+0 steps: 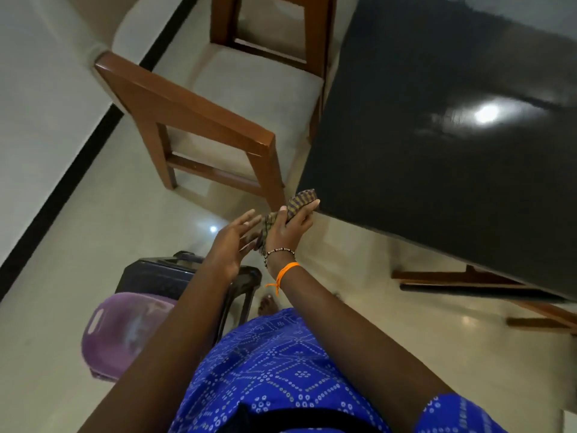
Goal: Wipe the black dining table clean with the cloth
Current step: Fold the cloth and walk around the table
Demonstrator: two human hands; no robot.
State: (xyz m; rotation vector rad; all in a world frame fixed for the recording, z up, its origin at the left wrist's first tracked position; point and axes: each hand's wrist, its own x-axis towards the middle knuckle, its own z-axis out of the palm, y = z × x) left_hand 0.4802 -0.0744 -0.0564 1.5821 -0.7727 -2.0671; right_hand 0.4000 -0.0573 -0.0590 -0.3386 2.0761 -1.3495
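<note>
The black dining table fills the right side of the head view, glossy with a lamp reflection. Its near-left corner lies just right of my hands. My right hand grips a small checked brown and purple cloth, thumb curled over it, with the cloth's end sticking out above the fingers by the table corner. My left hand is just left of it, fingers spread and straight, palm facing the cloth's lower end; whether it touches the cloth I cannot tell.
A wooden chair with a pale seat stands left of the table, and a second chair behind it. A purple plastic stool and a dark suitcase sit on the tiled floor at lower left. The table's wooden base shows underneath.
</note>
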